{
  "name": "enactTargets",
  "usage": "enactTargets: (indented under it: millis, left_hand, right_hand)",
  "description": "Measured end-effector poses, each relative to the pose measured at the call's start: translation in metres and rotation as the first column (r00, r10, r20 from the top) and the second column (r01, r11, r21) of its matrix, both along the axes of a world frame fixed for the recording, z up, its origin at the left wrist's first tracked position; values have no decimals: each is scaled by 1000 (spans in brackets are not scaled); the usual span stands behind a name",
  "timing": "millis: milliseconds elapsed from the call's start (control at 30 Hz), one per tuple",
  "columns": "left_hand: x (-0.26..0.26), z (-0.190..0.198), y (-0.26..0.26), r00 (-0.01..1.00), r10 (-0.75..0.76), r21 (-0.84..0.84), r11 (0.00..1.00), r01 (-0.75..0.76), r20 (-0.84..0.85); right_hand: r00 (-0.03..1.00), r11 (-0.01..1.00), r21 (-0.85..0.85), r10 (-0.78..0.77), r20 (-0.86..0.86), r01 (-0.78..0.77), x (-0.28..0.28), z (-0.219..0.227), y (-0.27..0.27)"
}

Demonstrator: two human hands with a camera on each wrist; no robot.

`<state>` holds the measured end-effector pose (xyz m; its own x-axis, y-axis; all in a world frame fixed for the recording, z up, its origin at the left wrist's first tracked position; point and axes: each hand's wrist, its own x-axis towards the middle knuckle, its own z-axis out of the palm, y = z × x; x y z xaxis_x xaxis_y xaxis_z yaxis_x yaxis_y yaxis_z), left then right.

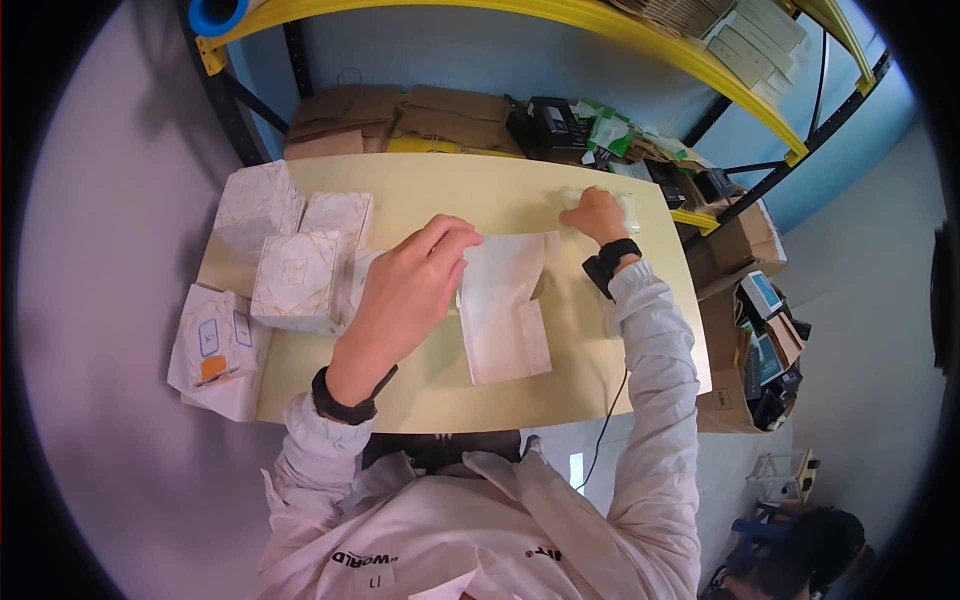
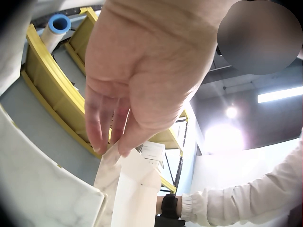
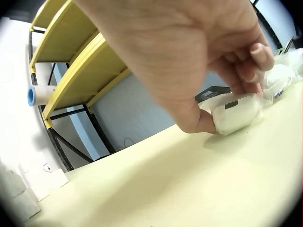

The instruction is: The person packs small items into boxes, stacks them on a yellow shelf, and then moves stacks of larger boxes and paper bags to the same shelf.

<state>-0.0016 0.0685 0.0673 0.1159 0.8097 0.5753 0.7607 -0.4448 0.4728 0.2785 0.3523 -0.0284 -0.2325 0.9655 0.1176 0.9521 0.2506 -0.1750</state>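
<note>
Two hands at work, both pinching. Left hand: thumb and fingertips closed on the upper edge of a flattish marbled carton, panels partly unfolded, at mid-surface. Right hand: thumb and fingers bent round a small white wrapped pack, at the far right of the surface. More clear-wrapped pieces just beside it. Marbled boxes grouped at left, one nearest the left hand partly hidden by it. Yellow-beamed rack behind.
</note>
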Motion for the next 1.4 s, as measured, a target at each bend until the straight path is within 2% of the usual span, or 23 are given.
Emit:
enactTargets:
  millis: [100, 167, 300, 400, 467, 600, 667, 767, 967, 1067, 1133, 1167, 1200, 1300, 1400]
  left_hand:
    - [-1, -4, 1, 1000, -7, -2, 1000, 7, 3]
    - [-1, -5, 1, 1000, -11, -6, 1000, 11, 10]
    - [2, -5, 1, 1000, -20, -19, 1000, 20, 15]
    - [2, -5, 0, 1000, -19, -36, 999, 20, 24]
    - [2, -8, 0, 999, -21, -28, 999, 21, 26]
    - [2, -8, -1, 998, -32, -25, 999, 33, 49]
    - [2, -9, -1, 998, -28, -24, 999, 30, 51]
    - [4, -7, 0, 998, -29, -29, 999, 31, 51]
    - [3, -11, 1, 998, -27, -34, 999, 28, 52]
    - [4, -11, 1, 999, -25, -48, 998, 27, 46]
    - [5, -9, 0, 999, -31, -58, 998, 33, 42]
    - [5, -7, -1, 999, -25, -68, 997, 28, 48]
    - [6, -7, -2, 998, -19, -79, 997, 23, 55]
    - [4, -8, -1, 998, -26, -84, 996, 31, 62]
    - [4, -6, -3, 997, -35, -103, 994, 43, 69]
  right_hand:
    - [999, 999, -38, -20, -45, 19, 1, 3, -7]
    - [997, 998, -63, 25, -68, -29, 5, 7, -12]
    - [999, 993, -113, 43, 6, -42, 14, 13, -27]
    - [996, 985, -153, 71, -55, -79, 22, 17, -40]
    - [989, 992, -104, 53, -136, -67, 30, 24, -54]
    - [980, 990, -133, 20, -200, -47, 43, 60, -97]
    - [940, 997, 68, 64, -335, -44, 49, 72, -127]
    - [925, 994, 94, 80, -371, -49, 53, 90, -169]
    - [890, 993, 4, 106, -444, -116, 36, 124, -252]
    - [871, 982, -56, 131, -473, -178, 22, 117, -275]
    - [849, 955, -91, 204, -488, -281, 11, 104, -282]
    - [867, 947, -152, 184, -464, -283, 3, 100, -284]
    - [866, 948, -153, 179, -467, -278, -3, 94, -283]
    - [860, 927, -48, 324, -395, -371, -20, 70, -278]
    - [853, 918, -42, 350, -386, -395, -35, 53, -274]
